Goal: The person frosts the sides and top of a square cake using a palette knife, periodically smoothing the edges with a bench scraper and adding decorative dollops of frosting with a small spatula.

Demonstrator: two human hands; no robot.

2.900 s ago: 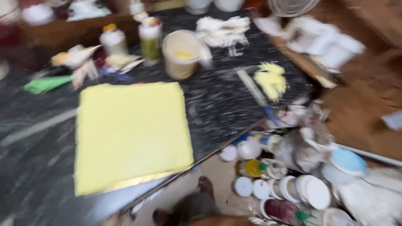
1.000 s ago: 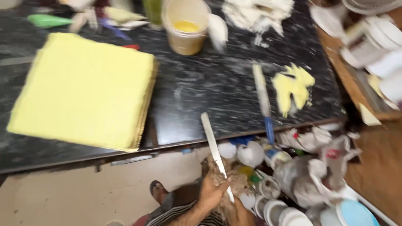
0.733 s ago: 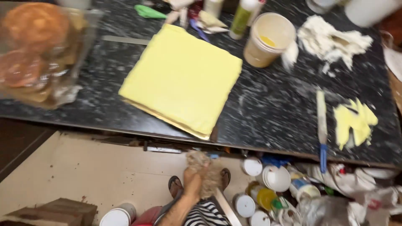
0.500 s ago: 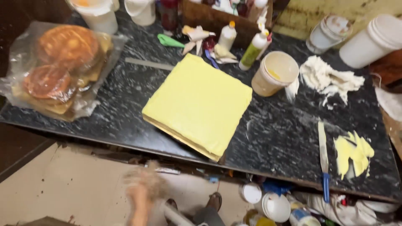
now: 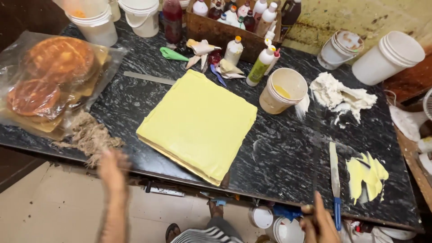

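A square cake (image 5: 200, 123) covered in pale yellow cream lies on a board in the middle of the black marble table (image 5: 288, 157). My left hand (image 5: 111, 170) is blurred at the table's near edge, fingers apart, just below a clump of brown fibre (image 5: 90, 135). My right hand (image 5: 321, 221) is low at the near right edge, closed around the brown handle of a long thin knife whose blade is only a faint streak. A blue-handled palette knife (image 5: 335, 180) lies right beside it, next to smears of yellow cream (image 5: 366, 171).
Round brown cakes in plastic wrap (image 5: 45, 81) lie at the left. A cream-stained tub (image 5: 283, 90), a heap of white cream (image 5: 339, 94), squeeze bottles (image 5: 261, 65), piping bags (image 5: 200, 49), a metal ruler (image 5: 148, 78) and white buckets (image 5: 387, 56) fill the back. Tubs stand on the floor below.
The view swung left and up over the table. The fibre clump, earlier in a hand below the table edge, now lies on the table. My left hand rose to the edge.
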